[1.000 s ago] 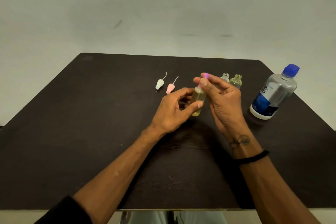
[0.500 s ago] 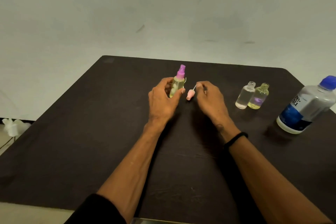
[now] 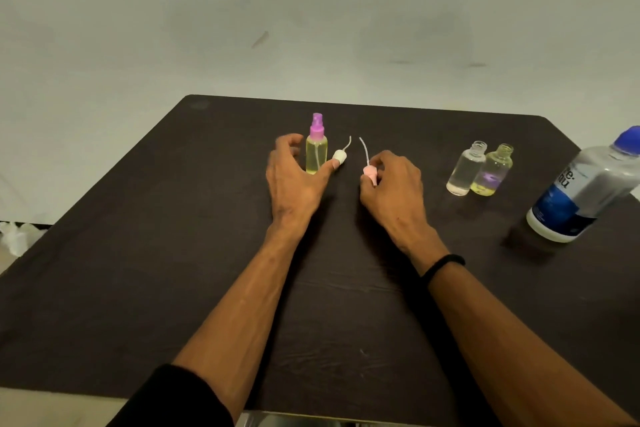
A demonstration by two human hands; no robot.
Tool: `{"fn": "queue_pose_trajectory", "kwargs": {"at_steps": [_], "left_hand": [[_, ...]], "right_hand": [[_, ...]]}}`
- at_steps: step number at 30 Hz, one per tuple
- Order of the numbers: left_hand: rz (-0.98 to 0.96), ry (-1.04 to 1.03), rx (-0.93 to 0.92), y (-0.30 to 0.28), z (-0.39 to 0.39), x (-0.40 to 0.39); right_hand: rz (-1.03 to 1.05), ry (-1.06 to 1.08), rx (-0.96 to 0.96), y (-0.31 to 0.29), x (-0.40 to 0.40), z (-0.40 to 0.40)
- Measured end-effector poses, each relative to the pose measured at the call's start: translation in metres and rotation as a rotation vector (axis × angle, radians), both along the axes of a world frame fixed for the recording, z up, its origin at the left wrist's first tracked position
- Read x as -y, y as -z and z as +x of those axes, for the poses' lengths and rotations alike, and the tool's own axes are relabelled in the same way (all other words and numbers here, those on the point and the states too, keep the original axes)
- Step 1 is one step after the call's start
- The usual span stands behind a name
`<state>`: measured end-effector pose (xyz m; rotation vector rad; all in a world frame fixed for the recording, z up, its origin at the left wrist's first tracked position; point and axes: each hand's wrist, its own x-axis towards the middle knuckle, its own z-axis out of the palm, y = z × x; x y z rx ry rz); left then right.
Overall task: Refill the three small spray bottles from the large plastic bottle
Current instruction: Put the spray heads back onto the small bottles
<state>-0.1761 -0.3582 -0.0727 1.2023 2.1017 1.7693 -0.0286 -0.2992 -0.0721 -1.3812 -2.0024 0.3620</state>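
On the dark table (image 3: 173,270), largest first, the large plastic bottle (image 3: 585,191) stands capped in blue at about three o'clock from the hands, well apart from them. Left of it, at two o'clock, the clear open bottle (image 3: 465,168) and the yellowish open bottle (image 3: 491,170) stand touching, both without heads and both holding liquid, though how full each is I cannot judge through the glare. At eleven o'clock the purple-topped bottle (image 3: 316,151) stands upright and closed, and the left hand (image 3: 294,180) curves loosely round it, fingers relaxed, thumb tip near the white spray head (image 3: 340,157) lying just beside; whether it actually grips the bottle is hard to tell. The right hand (image 3: 394,187) pinches the pink spray head (image 3: 370,174) with its dip tube pointing up toward twelve o'clock. To do this step well, the head should be turned tube-down, carried over to one open neck, the tube threaded straight in without bending, and the other hand brought across to steady that bottle so it does not knock its neighbour while the collar is screwed snug.
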Motion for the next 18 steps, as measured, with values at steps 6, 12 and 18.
{"fn": "queue_pose_trajectory", "kwargs": {"at_steps": [6,12,18], "left_hand": [[0.304,-0.024,-0.166,-0.016,0.033,0.025],[0.127,0.392,-0.241,-0.008,0.083,0.011],[-0.121,0.494,-0.238,0.000,0.129,-0.040]], "right_hand": [[0.139,0.065,-0.302,-0.013,0.018,0.028],[0.321,0.051,-0.535,-0.031,0.033,0.072],[0.371,0.096,-0.705,-0.041,0.032,0.097]]}}
